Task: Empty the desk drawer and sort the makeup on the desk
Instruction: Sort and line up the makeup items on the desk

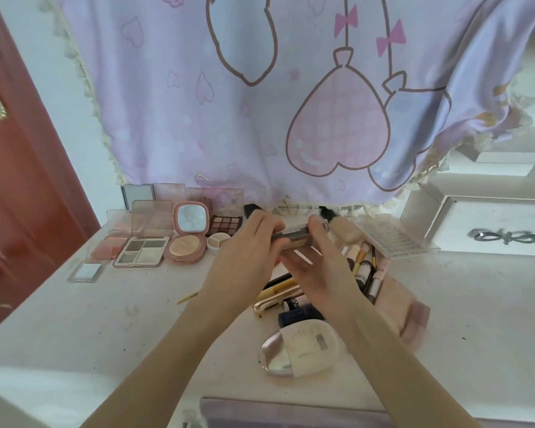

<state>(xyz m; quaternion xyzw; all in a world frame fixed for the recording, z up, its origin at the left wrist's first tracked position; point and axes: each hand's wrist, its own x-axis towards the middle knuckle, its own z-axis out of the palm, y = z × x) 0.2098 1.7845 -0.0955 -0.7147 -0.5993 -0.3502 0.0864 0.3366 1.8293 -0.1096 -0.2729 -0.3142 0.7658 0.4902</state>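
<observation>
Both hands hold a slim clear makeup case (pixel 294 237) above the worktop (pixel 90 316), its long axis running left to right. The left hand (pixel 247 251) grips its left end, fingers curled; the right hand (pixel 318 257) pinches its right end.

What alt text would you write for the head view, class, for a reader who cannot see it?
Both hands, left hand and right hand, hold a small clear palette above a white desk. Open compacts line the back left; brushes and tubes lie right.
</observation>
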